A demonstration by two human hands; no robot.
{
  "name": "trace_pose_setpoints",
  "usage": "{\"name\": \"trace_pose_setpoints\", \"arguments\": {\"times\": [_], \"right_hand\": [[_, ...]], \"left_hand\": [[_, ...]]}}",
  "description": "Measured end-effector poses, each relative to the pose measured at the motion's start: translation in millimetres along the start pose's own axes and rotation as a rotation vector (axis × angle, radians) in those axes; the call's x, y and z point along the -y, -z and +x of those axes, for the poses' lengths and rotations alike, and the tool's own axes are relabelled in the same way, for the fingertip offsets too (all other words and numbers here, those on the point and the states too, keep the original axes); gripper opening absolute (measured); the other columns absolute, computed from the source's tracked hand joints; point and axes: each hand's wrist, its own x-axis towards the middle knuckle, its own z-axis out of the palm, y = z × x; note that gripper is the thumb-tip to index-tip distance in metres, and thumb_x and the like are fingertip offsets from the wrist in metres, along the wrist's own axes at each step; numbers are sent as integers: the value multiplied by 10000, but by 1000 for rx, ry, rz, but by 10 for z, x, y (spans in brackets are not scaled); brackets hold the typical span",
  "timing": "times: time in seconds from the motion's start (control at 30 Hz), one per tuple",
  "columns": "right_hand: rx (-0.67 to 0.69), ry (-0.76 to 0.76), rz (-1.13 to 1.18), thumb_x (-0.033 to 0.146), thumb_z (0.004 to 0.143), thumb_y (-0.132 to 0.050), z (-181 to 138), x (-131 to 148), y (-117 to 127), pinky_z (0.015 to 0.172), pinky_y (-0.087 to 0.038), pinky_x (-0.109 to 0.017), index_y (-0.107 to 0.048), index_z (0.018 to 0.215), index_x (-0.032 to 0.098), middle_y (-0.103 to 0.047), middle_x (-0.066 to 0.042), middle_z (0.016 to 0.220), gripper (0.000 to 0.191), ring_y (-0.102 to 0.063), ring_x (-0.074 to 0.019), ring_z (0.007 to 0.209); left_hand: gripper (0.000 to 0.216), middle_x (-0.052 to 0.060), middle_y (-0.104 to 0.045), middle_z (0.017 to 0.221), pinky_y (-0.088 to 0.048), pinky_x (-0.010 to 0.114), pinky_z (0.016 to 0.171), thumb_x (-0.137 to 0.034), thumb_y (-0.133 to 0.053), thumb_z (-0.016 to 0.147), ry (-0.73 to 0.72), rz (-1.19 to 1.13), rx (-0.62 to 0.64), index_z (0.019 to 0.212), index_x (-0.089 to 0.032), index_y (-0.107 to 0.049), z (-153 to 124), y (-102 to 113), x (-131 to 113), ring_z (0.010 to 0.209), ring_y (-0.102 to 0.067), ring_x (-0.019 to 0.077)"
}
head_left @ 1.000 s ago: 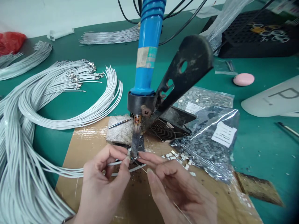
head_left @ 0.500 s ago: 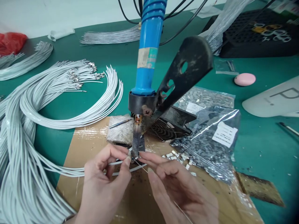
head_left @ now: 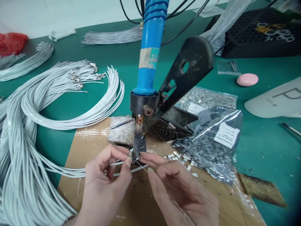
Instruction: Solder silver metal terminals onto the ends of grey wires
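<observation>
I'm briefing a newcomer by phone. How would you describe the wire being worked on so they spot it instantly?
Find the blue-handled soldering iron in its black stand. Its tip points at a white wire pinched by the left hand; the right hand holds a thin strand. Unlike the loose wire bundles leftward, this wire's end meets the tip.

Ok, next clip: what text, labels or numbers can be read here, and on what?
"P": large grey letter on the white panel at the right edge; the small print beside it is too small.
White label on the front bag of metal parts: blurred, unreadable.
Label on the rear bag: unreadable.
Taped label on the blue soldering iron: faded, unreadable.
White and orange marks on the black tray: not legible.
</observation>
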Motion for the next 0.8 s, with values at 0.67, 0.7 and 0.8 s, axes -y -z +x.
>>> {"name": "trace_pose_setpoints", "arguments": {"times": [0.67, 0.7, 0.8], "right_hand": [[-10, -17, -19, 172, 872, -748, -12, 12, -26, 860, -636, -203, -668, 686, 257, -868, -38, 1000, 220, -834, -178, 947], [-10, -11, -22, 171, 872, -752, -9, 8, -22, 861, -637, -206, -671, 683, 256, -868, -38, 993, 222, -834, -179, 942], [-9, -1, -18, 164, 873, -758, 1, 4, -12, 861, -631, -188, -679, 693, 257, -868, -33, 990, 217, -836, -167, 933]], "left_hand": [[121, 34, -741, 810, -516, 180, 573, -157, -768, 722, -20, 13, -3, 634, -202, -699, 8, -6, -9, 802, -701, 190], [121, 33, -741, 813, -528, 182, 592, -155, -770, 719, -19, 10, -4, 632, -204, -701, 4, -10, -9, 811, -700, 191], [123, 25, -743, 820, -550, 179, 651, -146, -771, 716, -15, -3, -4, 634, -210, -705, -7, -17, -7, 834, -697, 187]]}}
